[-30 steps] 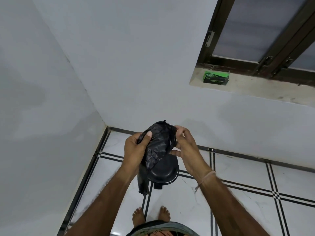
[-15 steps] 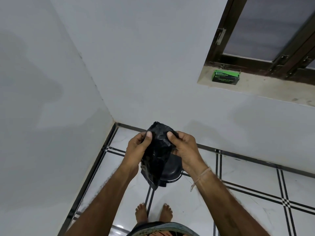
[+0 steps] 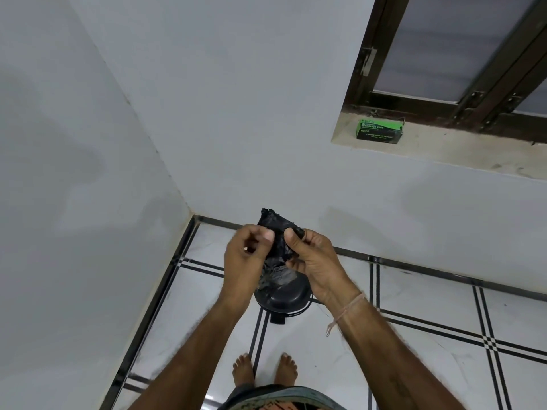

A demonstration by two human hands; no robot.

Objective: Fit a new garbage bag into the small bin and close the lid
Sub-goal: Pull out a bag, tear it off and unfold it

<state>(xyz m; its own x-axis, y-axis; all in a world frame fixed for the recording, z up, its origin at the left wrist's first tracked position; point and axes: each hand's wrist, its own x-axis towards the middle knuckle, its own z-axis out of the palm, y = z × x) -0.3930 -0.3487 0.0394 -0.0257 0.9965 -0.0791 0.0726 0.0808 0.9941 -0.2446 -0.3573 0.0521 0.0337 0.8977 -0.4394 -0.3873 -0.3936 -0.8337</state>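
Note:
A crumpled black garbage bag (image 3: 276, 247) hangs bunched between my two hands, held up in front of the room corner. My left hand (image 3: 245, 258) pinches its left side with thumb and fingertips. My right hand (image 3: 313, 258) grips its right side near the top. Directly below the bag, a small black bin (image 3: 284, 301) with a round lid stands on the floor; its lid looks down and a pedal sticks out at its front. The bag and my hands hide the back of the bin.
White floor tiles (image 3: 429, 306) with black stripes meet the grey walls in the corner. A green and black box of garbage bags (image 3: 379, 130) lies on the window sill (image 3: 444, 149) at upper right. My bare feet (image 3: 265, 369) stand just before the bin.
My hands have risen slightly and worked along the bag, gathering it into a tighter, shorter bunch. The tail that hung low at the left has been drawn up.

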